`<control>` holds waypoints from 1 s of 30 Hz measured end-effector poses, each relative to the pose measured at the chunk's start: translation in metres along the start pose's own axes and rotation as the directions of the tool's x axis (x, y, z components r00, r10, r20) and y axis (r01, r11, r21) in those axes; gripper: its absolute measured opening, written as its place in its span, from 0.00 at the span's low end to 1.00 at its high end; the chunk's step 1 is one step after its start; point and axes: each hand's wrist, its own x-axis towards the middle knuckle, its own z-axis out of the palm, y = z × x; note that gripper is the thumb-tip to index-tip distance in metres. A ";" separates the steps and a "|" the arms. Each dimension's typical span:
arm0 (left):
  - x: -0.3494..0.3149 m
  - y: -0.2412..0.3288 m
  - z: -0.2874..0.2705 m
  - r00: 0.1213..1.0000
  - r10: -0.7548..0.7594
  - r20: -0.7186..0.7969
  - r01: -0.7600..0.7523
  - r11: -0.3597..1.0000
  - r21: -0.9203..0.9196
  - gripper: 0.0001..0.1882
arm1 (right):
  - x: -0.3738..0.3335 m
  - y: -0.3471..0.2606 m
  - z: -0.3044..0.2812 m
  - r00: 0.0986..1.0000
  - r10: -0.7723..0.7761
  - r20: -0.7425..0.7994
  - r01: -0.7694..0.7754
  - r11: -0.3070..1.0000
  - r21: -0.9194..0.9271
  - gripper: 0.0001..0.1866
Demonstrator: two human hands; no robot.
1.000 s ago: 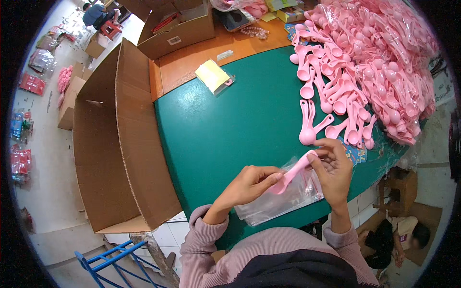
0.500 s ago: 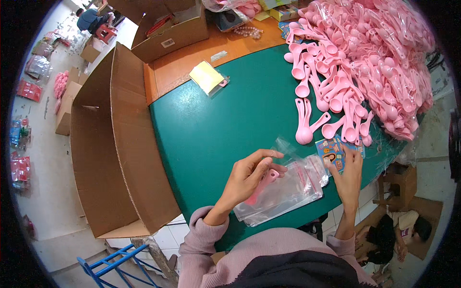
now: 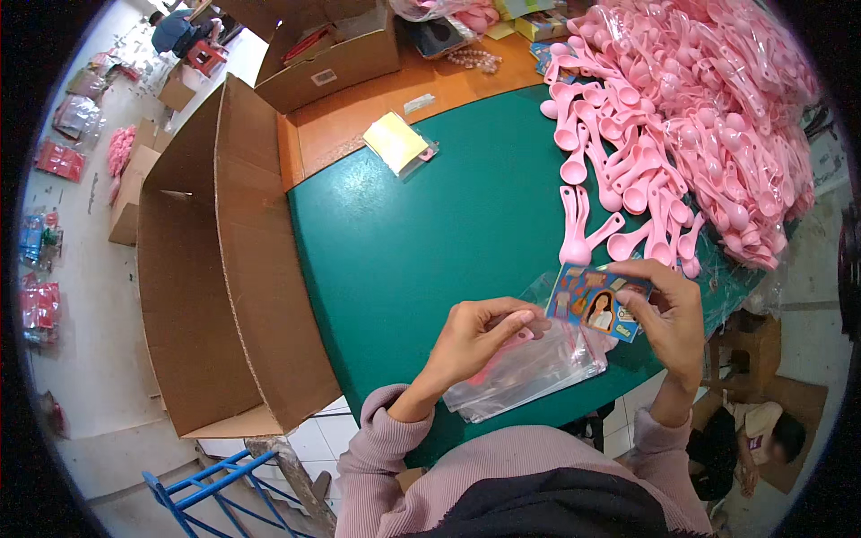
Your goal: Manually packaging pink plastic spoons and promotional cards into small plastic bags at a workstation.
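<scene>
The clear plastic bag lies at the near edge of the green desk, flat and glossy, one of a small stack of such bags, with a pink spoon showing through its film as a rosy streak. The left hand rests on the bag, its fingers curled and pinching the bag's top edge, with the spoon just under the fingertips. The right hand is closed on a printed card (blue, with small coloured pictures on it), thumb under and fingers over its top edge, held just above the bag's far end and tilted. Beyond the bag, at the far right of the desk, a large heap of pink spoons spreads out, the nearest few loose and lying just past the card. Well to the left of the bag an open cardboard box stands against the desk's side, and far beyond the bag a yellow pad lies on the desk.
</scene>
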 end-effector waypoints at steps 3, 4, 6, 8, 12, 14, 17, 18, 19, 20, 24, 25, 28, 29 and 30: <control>-0.001 0.004 0.000 0.998 -0.046 -0.038 0.047 0.998 0.035 0.13 | 0.006 0.000 0.005 0.997 0.011 0.074 -0.008 0.999 -0.037 0.12; -0.001 0.005 0.000 0.998 -0.051 -0.035 0.053 0.997 0.059 0.13 | 0.009 0.000 0.006 0.991 -0.094 0.100 0.107 0.985 -0.139 0.13; 0.000 0.003 -0.001 0.998 -0.058 -0.033 0.060 0.995 0.081 0.13 | 0.011 -0.002 0.009 0.972 -0.192 0.138 0.220 0.947 -0.234 0.13; 0.000 -0.005 -0.005 1.000 -0.024 0.006 0.023 0.984 0.179 0.13 | 0.013 -0.006 0.011 0.949 -0.205 0.238 0.273 0.913 -0.302 0.12; 0.001 0.004 -0.002 0.998 -0.056 0.024 0.047 0.956 0.290 0.13 | 0.016 -0.015 0.009 0.938 -0.162 0.306 0.275 0.887 -0.372 0.11; 0.002 -0.004 0.001 0.992 0.123 -0.022 -0.119 0.983 0.142 0.12 | 0.017 -0.019 0.003 0.941 -0.162 0.296 0.266 0.896 -0.355 0.11; -0.001 0.003 -0.003 0.998 -0.027 0.052 0.014 0.972 0.236 0.11 | 0.021 -0.017 0.007 0.891 -0.147 0.430 0.297 0.904 -0.308 0.11; -0.001 0.004 -0.002 0.998 -0.026 0.055 0.012 0.972 0.235 0.11 | 0.021 -0.017 0.009 0.892 -0.145 0.428 0.296 0.903 -0.310 0.11; -0.002 0.004 0.000 0.995 -0.044 0.091 0.022 0.975 0.222 0.12 | 0.022 -0.016 0.014 0.884 -0.161 0.439 0.305 0.911 -0.279 0.10; -0.002 0.005 0.001 0.990 -0.061 0.128 0.033 0.977 0.209 0.14 | 0.022 -0.015 0.018 0.876 -0.178 0.448 0.313 0.917 -0.248 0.10; -0.003 0.007 0.001 0.990 0.073 0.120 -0.091 0.984 0.153 0.24 | 0.024 0.000 0.031 0.880 -0.143 0.453 0.223 0.966 -0.130 0.10; -0.005 0.008 0.000 0.994 0.050 0.099 -0.071 0.972 0.224 0.29 | 0.025 0.002 0.031 0.865 -0.163 0.475 0.254 0.958 -0.133 0.09; -0.007 0.014 0.003 0.998 -0.030 0.058 0.009 0.942 0.336 0.37 | 0.024 0.013 0.035 0.828 -0.193 0.527 0.283 0.954 -0.095 0.09; -0.008 0.016 0.004 0.996 -0.087 0.035 0.068 0.924 0.377 0.40 | 0.023 0.015 0.035 0.804 -0.204 0.558 0.280 0.958 -0.053 0.09; -0.007 0.016 0.000 0.996 -0.086 0.036 0.066 0.924 0.378 0.40 | 0.023 0.015 0.033 0.805 -0.205 0.557 0.281 0.958 -0.054 0.09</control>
